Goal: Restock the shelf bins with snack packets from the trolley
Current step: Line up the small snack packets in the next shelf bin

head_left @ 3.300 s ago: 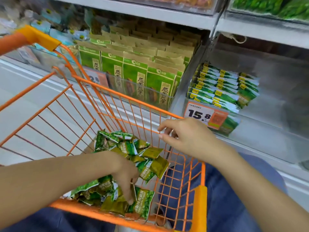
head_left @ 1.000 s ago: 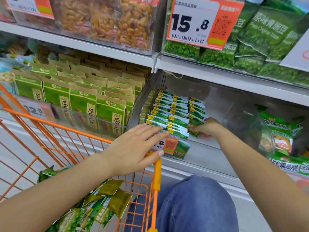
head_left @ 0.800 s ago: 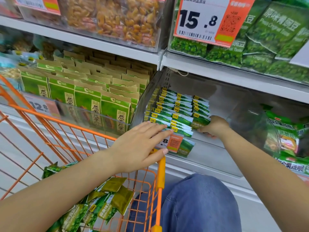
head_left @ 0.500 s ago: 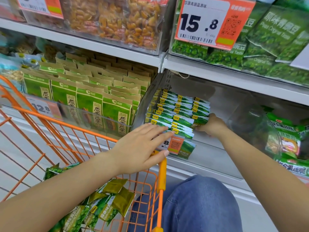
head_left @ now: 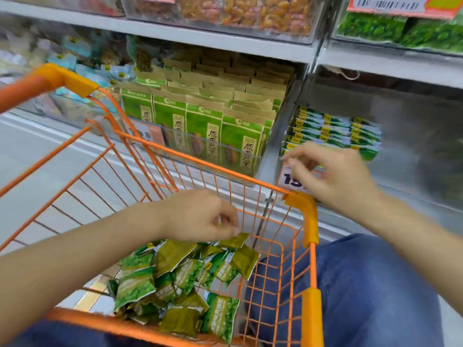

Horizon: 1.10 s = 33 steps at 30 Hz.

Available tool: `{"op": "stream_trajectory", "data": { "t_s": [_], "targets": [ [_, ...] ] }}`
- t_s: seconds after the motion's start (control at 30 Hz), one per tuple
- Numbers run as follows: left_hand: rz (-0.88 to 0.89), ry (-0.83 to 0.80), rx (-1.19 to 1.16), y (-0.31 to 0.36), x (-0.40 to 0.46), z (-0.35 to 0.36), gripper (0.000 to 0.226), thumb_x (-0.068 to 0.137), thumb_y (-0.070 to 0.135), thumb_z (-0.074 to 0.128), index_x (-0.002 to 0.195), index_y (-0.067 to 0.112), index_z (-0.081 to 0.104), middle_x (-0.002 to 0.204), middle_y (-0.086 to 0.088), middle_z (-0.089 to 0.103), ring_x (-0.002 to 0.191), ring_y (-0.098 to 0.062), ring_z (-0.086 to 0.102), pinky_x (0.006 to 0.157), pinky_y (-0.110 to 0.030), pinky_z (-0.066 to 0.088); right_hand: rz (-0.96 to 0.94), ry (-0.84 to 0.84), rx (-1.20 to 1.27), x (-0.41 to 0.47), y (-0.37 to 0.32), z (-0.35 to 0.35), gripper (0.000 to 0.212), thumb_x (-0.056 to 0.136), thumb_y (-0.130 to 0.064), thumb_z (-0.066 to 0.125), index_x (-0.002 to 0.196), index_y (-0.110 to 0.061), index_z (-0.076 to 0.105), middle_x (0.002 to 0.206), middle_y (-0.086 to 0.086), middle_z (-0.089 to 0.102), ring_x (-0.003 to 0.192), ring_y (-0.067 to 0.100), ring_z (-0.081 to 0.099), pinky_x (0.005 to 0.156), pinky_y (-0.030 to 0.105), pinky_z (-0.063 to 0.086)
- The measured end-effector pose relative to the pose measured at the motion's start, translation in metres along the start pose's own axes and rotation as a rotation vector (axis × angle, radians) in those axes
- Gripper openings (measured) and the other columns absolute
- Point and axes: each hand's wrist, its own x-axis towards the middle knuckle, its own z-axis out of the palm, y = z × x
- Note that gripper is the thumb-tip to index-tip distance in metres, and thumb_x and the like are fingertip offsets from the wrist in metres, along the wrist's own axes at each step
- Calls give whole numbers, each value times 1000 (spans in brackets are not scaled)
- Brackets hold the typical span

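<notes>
The left hand (head_left: pixel 200 216) hangs inside the orange trolley (head_left: pixel 309 221), its fingers (head_left: pixel 231 227) curled together and pinching the corner of one olive packet (head_left: pixel 234 241) at the top of the heap of green packets (head_left: pixel 175 279). The right hand (head_left: pixel 335 174) hovers empty above the trolley's corner, fingers loosely bent and apart, just in front of the clear bin (head_left: pixel 411 136) where stacked packets (head_left: pixel 333 131) lie on the left.
</notes>
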Motion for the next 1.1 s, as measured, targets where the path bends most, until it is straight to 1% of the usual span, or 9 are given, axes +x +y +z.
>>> {"op": "stream_trajectory", "data": {
  "t_s": [0.13,0.3,0.43,0.47,0.6,0.73,0.87,1.0,1.1],
  "targets": [
    [-207,-653,191,-15,1,46,44,95,49,46,127,20,52,120,-4,57,111,-26,55,85,-34,45,-94,-443,52,-11,-39,42,23,92,-41,47,101,-32,66,79,-14,68,75,8,64,64,28,47],
    [-407,-475,465,-30,5,59,50,95,53,43,112,9,61,92,-2,56,80,-21,53,58,-29,42,-103,-666,-219,-12,-33,57,36,95,-52,40,123,-34,53,105,-13,68,96,10,61,72,26,46],
    [-539,-715,394,-43,-1,74,63,92,64,38,113,11,63,105,-4,60,98,-24,57,85,-35,49,-94,-666,-227,-13,-29,62,38,94,-54,41,125,-34,51,104,-14,67,96,9,60,71,26,45],
    [-534,-734,369,-44,-2,76,59,93,62,39,109,11,64,100,-4,60,93,-23,56,83,-35,47,-98,-662,-225,-13,-30,62,38,94,-54,41,126,-34,50,104,-14,67,95,9,61,72,26,47],
    [-472,-670,196,-49,2,61,37,97,40,40,82,10,54,73,-3,53,62,-18,48,67,-34,49,-77,-649,-188,-13,-31,59,37,94,-53,42,125,-34,52,103,-16,67,93,6,61,76,28,50],
    [-520,-575,-515,-50,-2,29,33,98,21,48,121,-3,43,100,-17,66,76,-21,70,68,-27,58,24,-630,-48,-10,-32,55,33,94,-53,40,114,-35,58,94,-16,65,87,5,60,78,31,49],
    [-362,-301,-1116,-43,-9,-2,41,87,13,67,121,-4,52,102,-16,71,81,-23,73,69,-23,57,195,-529,231,-8,-35,49,56,85,-61,24,97,-24,64,87,-13,67,79,2,62,79,35,50],
    [-219,-173,-1171,-21,-13,-14,26,79,24,62,100,9,65,90,-4,74,76,-17,72,67,-19,57,266,-487,390,-9,-36,47,64,84,-61,26,99,-16,69,84,-4,70,75,6,64,79,36,51],
    [-160,-90,-1211,-5,-10,-22,27,76,28,63,96,11,68,91,-9,74,72,-15,72,66,-19,58,391,-361,603,-8,-34,46,52,87,-58,33,75,-24,70,72,-1,67,67,11,60,69,32,44]
  ]
}}
